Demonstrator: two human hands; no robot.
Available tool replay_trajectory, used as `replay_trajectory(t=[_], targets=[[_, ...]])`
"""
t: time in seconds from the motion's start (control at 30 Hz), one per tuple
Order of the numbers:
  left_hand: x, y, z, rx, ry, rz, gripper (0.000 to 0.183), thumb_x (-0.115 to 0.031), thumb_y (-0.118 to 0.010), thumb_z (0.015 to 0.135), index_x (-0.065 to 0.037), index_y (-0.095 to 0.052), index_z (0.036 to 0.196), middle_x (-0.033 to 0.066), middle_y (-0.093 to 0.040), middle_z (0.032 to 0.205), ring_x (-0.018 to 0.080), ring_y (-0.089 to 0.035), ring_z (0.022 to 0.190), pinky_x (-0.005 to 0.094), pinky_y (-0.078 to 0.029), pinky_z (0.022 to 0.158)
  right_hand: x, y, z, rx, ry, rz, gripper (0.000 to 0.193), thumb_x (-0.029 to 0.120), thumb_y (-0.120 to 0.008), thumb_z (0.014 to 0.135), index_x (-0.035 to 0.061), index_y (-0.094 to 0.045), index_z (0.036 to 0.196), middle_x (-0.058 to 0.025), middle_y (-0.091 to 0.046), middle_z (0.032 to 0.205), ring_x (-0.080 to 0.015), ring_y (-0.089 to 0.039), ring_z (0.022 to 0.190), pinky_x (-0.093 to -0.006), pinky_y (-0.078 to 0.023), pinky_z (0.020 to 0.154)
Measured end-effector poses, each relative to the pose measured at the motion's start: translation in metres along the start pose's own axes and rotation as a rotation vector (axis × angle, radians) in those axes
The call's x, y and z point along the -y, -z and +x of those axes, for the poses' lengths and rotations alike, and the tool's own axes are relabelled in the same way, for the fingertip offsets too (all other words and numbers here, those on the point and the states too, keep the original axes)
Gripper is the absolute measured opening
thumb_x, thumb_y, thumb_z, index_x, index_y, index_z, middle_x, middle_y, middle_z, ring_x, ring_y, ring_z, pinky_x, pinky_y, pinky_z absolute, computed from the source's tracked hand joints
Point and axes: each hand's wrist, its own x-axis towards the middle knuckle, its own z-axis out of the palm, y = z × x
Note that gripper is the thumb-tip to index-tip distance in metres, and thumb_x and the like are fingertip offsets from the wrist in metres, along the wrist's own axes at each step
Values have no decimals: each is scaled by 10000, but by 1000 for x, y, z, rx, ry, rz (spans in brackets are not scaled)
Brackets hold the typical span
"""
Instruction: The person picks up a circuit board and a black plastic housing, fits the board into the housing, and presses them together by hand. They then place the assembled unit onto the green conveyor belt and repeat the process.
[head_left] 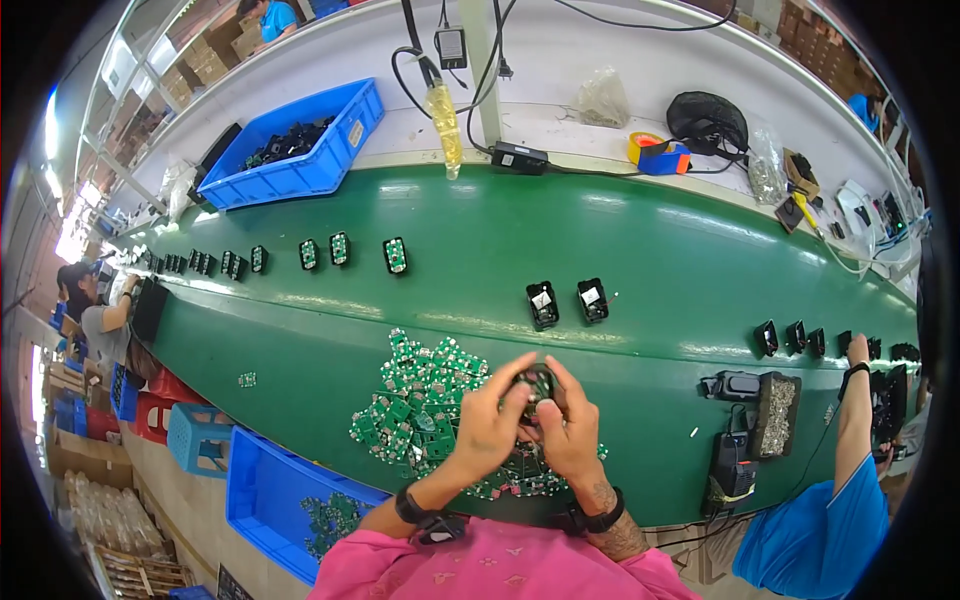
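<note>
Both hands are closed around a small black plastic housing (538, 378), held just above the green bench top. My left hand (488, 420) grips its left side, and my right hand (568, 428) holds the right side, with the thumbs over its open face. The fingers partly hide what sits inside it. Beneath and left of the hands spreads a heap of green circuit boards (415, 405). Beyond my hands stand two black housings, a left one (543, 304) and a right one (592, 300), with white parts and wires inside.
Housings with green boards (395, 255) line the bench's far left. A blue crate (300, 178) of black parts stands behind them; another blue bin (270, 500) with boards is at lower left. At right, a co-worker's arm (853, 430) reaches toward black housings (767, 338) near a soldering station (733, 465).
</note>
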Motion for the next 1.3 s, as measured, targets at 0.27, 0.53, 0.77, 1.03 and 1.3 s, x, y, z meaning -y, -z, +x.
replay_trajectory(t=[0.27,0.53,0.77,1.03,1.3], targets=[[57,54,127,174,131,212,288,-178,-511,1001,-52,-546,1258,122,-619,925,182,-648,511,264,-531,443,-20,13,-9,-22,-112,-24,291,58,-678,867,-34,-650,1142,-48,-657,743,-88,-576,626,-248,-486,597],[131,74,177,-39,110,584,331,-141,-541,963,-54,-547,1282,229,-550,1087,309,-677,655,401,-586,597,-35,50,-17,-172,-93,-300,209,101,-694,861,-14,-668,1033,-99,-620,738,-207,-597,612,-325,-487,585],[70,26,148,307,-135,928,849,-319,-754,744,-87,-360,1460,224,-436,1368,446,-572,1106,481,-496,932,-41,29,6,-29,-4,-679,251,232,-732,814,11,-660,910,-147,-584,981,-337,-565,976,-444,-489,792],[97,-6,145,379,-168,818,864,-418,-793,734,-46,-408,1412,227,-526,1285,423,-571,1123,466,-489,929,-67,11,13,51,29,-709,279,227,-751,782,14,-615,899,-159,-571,958,-362,-560,922,-463,-479,783],[38,18,126,259,69,219,703,-245,-805,786,0,-447,1340,172,-603,1206,278,-666,1061,371,-567,827,-45,11,19,101,39,-622,291,221,-771,772,13,-621,910,-158,-585,952,-364,-559,926,-457,-473,809]])
